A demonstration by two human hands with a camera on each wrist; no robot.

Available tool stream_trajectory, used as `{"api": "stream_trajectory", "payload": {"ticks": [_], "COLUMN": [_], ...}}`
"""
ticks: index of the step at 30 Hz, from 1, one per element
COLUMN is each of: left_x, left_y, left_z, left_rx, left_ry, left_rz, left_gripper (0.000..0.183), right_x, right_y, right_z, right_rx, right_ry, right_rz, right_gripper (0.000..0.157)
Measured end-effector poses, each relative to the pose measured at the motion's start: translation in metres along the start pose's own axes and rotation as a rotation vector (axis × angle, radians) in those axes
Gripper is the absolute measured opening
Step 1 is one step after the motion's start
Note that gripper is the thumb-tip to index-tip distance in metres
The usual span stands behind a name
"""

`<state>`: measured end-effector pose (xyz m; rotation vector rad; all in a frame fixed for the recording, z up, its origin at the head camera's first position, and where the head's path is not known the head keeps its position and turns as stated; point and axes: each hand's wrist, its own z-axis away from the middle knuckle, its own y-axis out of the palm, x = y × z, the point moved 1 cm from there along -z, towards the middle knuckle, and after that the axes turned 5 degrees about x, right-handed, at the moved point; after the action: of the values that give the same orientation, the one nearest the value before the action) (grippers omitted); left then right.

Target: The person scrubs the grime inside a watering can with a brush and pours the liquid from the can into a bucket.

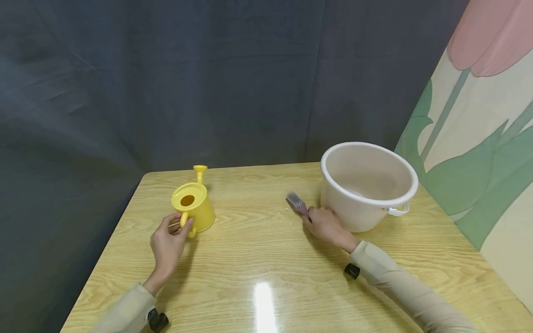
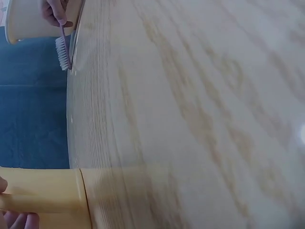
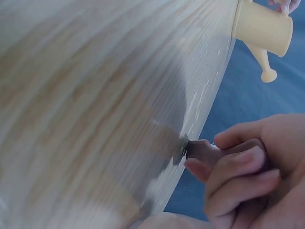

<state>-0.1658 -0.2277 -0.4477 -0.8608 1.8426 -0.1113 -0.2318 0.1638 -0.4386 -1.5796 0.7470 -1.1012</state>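
Observation:
On the left of the table stands a yellow watering can (image 1: 201, 210), upright, its spout toward the back curtain. My left hand (image 1: 166, 245) holds its handle, with thumb and fingers around it. In the right wrist view the watering can (image 3: 264, 28) appears at the upper right. A small brush (image 1: 297, 203) with a mauve handle and pale bristles is gripped by my right hand (image 1: 326, 226). My fingers (image 3: 238, 191) curl round the handle, and the bristles are at the tabletop. Beside that hand stands a large white bucket (image 1: 350, 208).
The wooden table (image 1: 233, 259) carries small wet drops near the brush. A white carrying handle (image 1: 399, 211) hangs at the bucket's right side. A dark curtain (image 1: 229, 92) closes off the back, and a tulip-painted wall (image 1: 491, 138) borders the right.

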Motion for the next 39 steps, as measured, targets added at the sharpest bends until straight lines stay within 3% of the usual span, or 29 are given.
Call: {"api": "stream_trajectory", "payload": {"ticks": [7, 14, 22, 39], "left_x": [-0.0013, -0.0019, 0.0021, -0.0011], "left_y": [0.0017, 0.0043, -0.0022, 0.0037], "left_z": [0.0015, 0.002, 0.0037, 0.0018], "left_rx": [-0.014, 0.025, -0.006, 0.006], "left_ry": [0.001, 0.002, 0.001, -0.048], "left_rz": [0.003, -0.015, -0.08, -0.114], "left_gripper": [0.044, 0.048, 0.033, 0.03], "right_x": [-0.0018, -0.0014, 0.0032, -0.0036], "right_y": [0.0002, 0.0008, 0.0057, 0.0034], "right_z": [-0.0017, -0.0019, -0.0037, 0.0024], "right_rx": [-0.017, 0.002, -0.007, -0.049], "right_ry": [0.03, 0.048, 0.03, 0.035], "right_rz": [-0.036, -0.06, -0.056, -0.063], "right_gripper": [0.019, 0.018, 0.018, 0.019]}}
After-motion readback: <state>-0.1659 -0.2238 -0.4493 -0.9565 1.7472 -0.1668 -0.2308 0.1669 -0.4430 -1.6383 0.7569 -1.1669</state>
